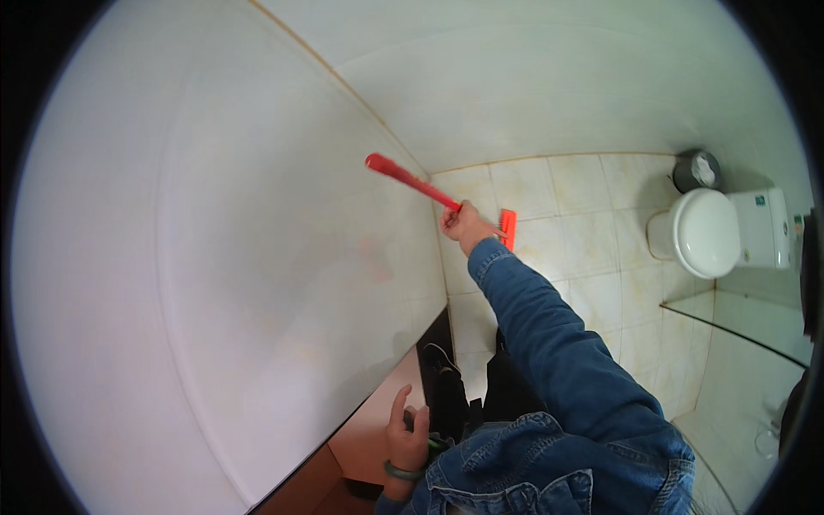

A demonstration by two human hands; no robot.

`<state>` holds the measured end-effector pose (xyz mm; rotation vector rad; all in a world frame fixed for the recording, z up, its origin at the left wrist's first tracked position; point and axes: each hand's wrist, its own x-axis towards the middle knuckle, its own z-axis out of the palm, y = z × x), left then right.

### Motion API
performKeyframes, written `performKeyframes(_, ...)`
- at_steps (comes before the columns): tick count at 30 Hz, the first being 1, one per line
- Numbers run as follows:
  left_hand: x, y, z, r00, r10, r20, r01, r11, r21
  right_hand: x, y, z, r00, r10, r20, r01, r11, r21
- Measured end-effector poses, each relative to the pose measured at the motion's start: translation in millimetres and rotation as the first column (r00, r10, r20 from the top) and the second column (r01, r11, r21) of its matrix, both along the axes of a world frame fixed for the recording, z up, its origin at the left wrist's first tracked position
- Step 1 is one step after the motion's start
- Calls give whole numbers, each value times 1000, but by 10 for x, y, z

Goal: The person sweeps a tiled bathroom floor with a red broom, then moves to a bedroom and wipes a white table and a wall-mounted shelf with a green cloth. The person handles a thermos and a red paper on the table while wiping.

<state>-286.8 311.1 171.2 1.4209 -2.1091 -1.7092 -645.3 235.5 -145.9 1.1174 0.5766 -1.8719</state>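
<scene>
My right hand (462, 222), its arm stretched forward in a denim sleeve, is closed around the red handle (412, 180) of a floor brush. The handle's free end slants up and to the left, close to the white wall in this view. Beyond my wrist, the orange brush head (508, 225) rests on the pale floor tiles, its bristles showing along the left side. Low in the view, my left hand (409, 434) hovers near my body with index finger and thumb apart. A green bangle (403, 473) circles that wrist. The dark patch between those fingers is unclear.
A white toilet (708, 235) with its lid down stands at the right. Beside it is a dark waste bin (694, 170) holding white material. A glass panel (747, 328) juts from the right. Walls (290, 225) meet at a corner beyond the brush handle.
</scene>
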Motion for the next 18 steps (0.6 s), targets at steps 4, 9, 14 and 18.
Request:
performKeyframes(4, 87, -50, -157, 1000, 6, 22, -5, 999, -48, -279, -282, 81, 998, 17, -60, -18, 1000, -19)
performKeyframes(9, 167, -34, -103, 997, 68, 27, -65, 993, -97, -523, -705, 475, 952, 147, -268, -141, 989, 44)
performKeyframes(14, 67, 96, 102, 999, 13, 35, -11, 997, -76, -402, -532, 549, 875, 265, -405, -259, 963, 69)
performKeyframes(18, 9, 17, 100, 992, -103, 66, 110, 986, -127, 335, -14, -17, 868, 368, -333, -362, 929, 83)
